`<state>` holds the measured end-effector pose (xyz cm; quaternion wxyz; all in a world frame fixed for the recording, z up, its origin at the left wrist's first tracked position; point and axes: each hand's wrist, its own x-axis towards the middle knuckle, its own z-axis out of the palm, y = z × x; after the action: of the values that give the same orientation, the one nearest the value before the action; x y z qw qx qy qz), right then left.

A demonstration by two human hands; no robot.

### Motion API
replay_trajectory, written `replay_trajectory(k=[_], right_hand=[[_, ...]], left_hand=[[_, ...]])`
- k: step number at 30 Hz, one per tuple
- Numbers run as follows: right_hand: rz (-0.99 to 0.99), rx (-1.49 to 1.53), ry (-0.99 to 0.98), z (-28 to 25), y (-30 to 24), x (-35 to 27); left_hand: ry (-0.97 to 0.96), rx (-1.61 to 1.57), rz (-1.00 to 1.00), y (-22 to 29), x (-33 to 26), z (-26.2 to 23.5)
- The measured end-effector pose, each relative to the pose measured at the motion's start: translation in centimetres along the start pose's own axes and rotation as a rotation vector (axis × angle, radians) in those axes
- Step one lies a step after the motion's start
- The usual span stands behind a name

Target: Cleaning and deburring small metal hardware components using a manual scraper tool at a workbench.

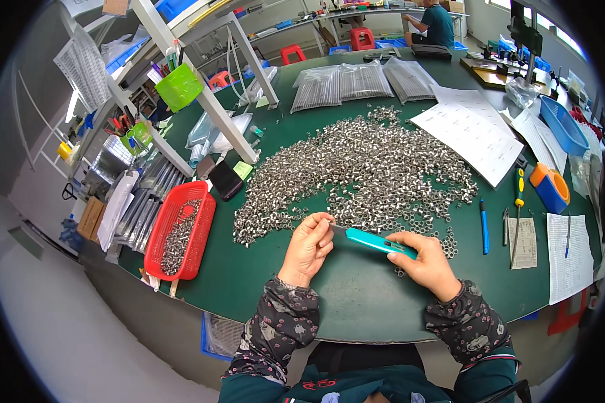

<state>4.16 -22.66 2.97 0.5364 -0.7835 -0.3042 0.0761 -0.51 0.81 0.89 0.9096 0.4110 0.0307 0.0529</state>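
A teal utility knife [371, 241] lies in the grip of my right hand [429, 263], its blade extended to the left. My left hand [305, 250] is closed in a pinch at the blade's tip. What its fingers hold, if anything, is too small and hidden to make out. Just beyond both hands spreads a large heap of small shiny metal rings [363, 158] on the green table [370, 302]. A few loose rings lie close to my right hand.
At the left stands a red plastic basket [204, 235] with more metal pieces. Near it is a black phone [226, 180]. Bagged metal rods [343, 84] lie at the back. To the right are paper sheets [469, 138], a blue pen [484, 225], a screwdriver [519, 188] and a tape dispenser [550, 186].
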Motion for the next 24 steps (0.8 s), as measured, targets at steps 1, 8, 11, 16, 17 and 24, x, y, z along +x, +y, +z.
replay_trajectory(k=[1,8,11,16,17,24], right_hand=[[-0.008,-0.008,0.009,0.0,0.06,0.03],[-0.079,-0.1,0.064,0.26,0.52,-0.1],[-0.097,-0.147,0.075,0.19,0.29,-0.02],[-0.146,-0.208,0.114,0.31,0.6,-0.14],[-0.164,-0.216,0.128,0.35,0.66,-0.14],[-0.192,-0.274,0.155,0.43,0.5,-0.18]], left_hand=[[0.013,0.02,0.003,0.0,0.05,0.04],[0.051,0.067,0.019,-0.26,-0.01,-0.05],[0.041,0.112,0.023,-0.11,0.06,-0.11],[0.076,0.127,0.011,-0.2,0.12,0.08],[0.07,0.137,0.013,-0.2,0.12,-0.01],[0.063,0.164,0.017,-0.21,0.1,-0.2]])
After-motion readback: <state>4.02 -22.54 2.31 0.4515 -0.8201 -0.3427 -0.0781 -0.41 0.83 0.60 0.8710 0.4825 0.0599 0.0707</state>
